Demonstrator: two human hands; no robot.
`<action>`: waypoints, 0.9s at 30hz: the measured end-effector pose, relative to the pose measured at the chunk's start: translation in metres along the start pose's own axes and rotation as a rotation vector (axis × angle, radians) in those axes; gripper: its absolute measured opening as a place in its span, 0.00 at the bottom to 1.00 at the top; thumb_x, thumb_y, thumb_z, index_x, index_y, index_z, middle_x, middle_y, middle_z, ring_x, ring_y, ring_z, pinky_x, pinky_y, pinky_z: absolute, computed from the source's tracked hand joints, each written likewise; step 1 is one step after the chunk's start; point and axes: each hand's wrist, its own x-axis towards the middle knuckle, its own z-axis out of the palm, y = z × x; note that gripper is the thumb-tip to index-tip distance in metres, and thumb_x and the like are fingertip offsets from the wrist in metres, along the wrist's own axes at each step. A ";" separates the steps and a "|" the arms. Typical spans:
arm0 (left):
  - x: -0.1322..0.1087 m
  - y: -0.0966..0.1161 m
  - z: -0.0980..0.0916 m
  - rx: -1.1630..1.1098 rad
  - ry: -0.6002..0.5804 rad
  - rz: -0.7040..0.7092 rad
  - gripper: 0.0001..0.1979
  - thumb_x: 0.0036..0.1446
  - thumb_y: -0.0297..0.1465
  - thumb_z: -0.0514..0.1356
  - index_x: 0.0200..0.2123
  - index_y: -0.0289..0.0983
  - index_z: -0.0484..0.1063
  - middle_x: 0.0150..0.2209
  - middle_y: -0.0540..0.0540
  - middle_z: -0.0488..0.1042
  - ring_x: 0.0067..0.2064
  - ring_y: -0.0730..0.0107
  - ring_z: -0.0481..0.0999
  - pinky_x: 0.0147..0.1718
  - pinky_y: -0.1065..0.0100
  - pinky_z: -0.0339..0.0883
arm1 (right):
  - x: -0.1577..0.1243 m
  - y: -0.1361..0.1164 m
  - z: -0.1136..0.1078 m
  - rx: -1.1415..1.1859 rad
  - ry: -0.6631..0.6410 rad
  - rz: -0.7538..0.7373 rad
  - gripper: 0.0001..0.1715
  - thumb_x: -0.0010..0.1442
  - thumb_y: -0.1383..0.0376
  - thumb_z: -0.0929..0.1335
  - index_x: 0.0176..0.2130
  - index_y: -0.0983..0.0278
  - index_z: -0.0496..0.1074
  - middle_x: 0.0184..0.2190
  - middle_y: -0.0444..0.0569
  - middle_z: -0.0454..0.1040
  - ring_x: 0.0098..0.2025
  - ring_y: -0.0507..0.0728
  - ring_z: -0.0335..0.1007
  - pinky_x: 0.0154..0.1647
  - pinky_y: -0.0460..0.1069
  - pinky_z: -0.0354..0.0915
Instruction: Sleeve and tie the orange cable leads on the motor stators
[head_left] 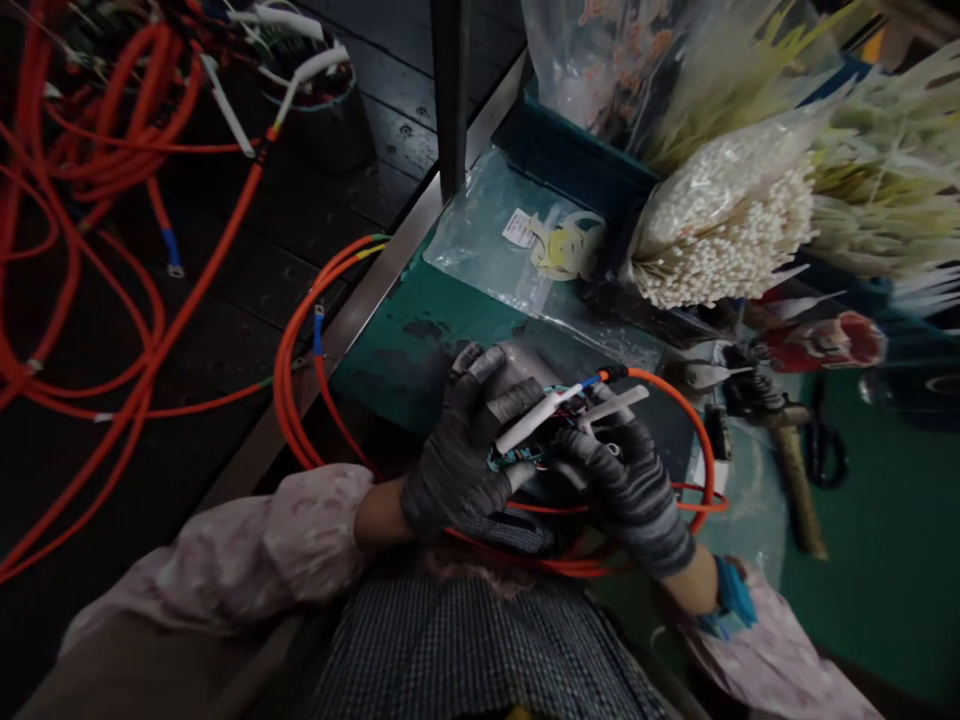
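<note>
Both my hands wear grey striped gloves and meet over a small assembly with a green circuit board (517, 455) near the table's front edge. My left hand (472, 440) wraps round its left side, fingers bent. On the right side, my right hand (619, 470) has its fingers curled against the wires and the part. A white sleeve (529, 422) lies slanted across the top, joined to an orange cable (694, 420) that loops right and down to my lap. Beside it a second white strip (619, 403) sticks out. The fingertips partly hide the assembly.
Orange cable coils (135, 120) and a round container (326, 120) are at the left. A metal table edge (375, 295) runs diagonally. Plastic bags, white-tipped sticks (720, 240), a hammer (799, 490), black scissors (825, 445) and a red roll (825, 340) lie behind and right.
</note>
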 end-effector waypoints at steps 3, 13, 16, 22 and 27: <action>0.006 0.004 -0.001 -0.001 -0.039 0.006 0.40 0.62 0.34 0.69 0.73 0.45 0.57 0.78 0.35 0.48 0.80 0.33 0.45 0.76 0.28 0.48 | 0.002 0.014 -0.017 -0.193 -0.050 -0.172 0.22 0.69 0.59 0.72 0.61 0.53 0.77 0.53 0.52 0.82 0.51 0.64 0.82 0.50 0.61 0.82; 0.021 0.014 -0.003 0.042 -0.133 0.066 0.41 0.59 0.28 0.64 0.74 0.45 0.57 0.76 0.35 0.52 0.80 0.33 0.47 0.75 0.29 0.50 | -0.004 0.047 -0.012 -0.497 0.001 -0.531 0.21 0.69 0.64 0.72 0.60 0.51 0.76 0.62 0.55 0.76 0.68 0.72 0.71 0.65 0.73 0.73; 0.023 0.014 -0.006 0.042 -0.160 0.024 0.40 0.59 0.29 0.65 0.73 0.46 0.58 0.77 0.36 0.51 0.80 0.32 0.47 0.75 0.28 0.50 | -0.009 0.039 -0.009 -0.515 0.003 -0.417 0.24 0.70 0.62 0.71 0.63 0.48 0.75 0.63 0.54 0.75 0.67 0.72 0.71 0.64 0.74 0.73; 0.058 -0.019 -0.018 -0.112 -0.284 0.035 0.48 0.55 0.30 0.72 0.75 0.43 0.55 0.73 0.35 0.63 0.77 0.38 0.59 0.77 0.33 0.52 | 0.031 0.008 -0.025 -0.521 -0.176 -0.327 0.13 0.71 0.58 0.69 0.47 0.58 0.83 0.51 0.59 0.78 0.50 0.68 0.77 0.54 0.68 0.77; 0.108 -0.058 -0.036 -0.236 -0.495 -0.056 0.45 0.56 0.34 0.74 0.73 0.39 0.60 0.68 0.35 0.71 0.67 0.48 0.75 0.69 0.45 0.70 | 0.099 -0.017 -0.030 -0.551 -0.418 -0.278 0.13 0.69 0.59 0.71 0.35 0.62 0.81 0.37 0.53 0.78 0.39 0.60 0.72 0.44 0.57 0.72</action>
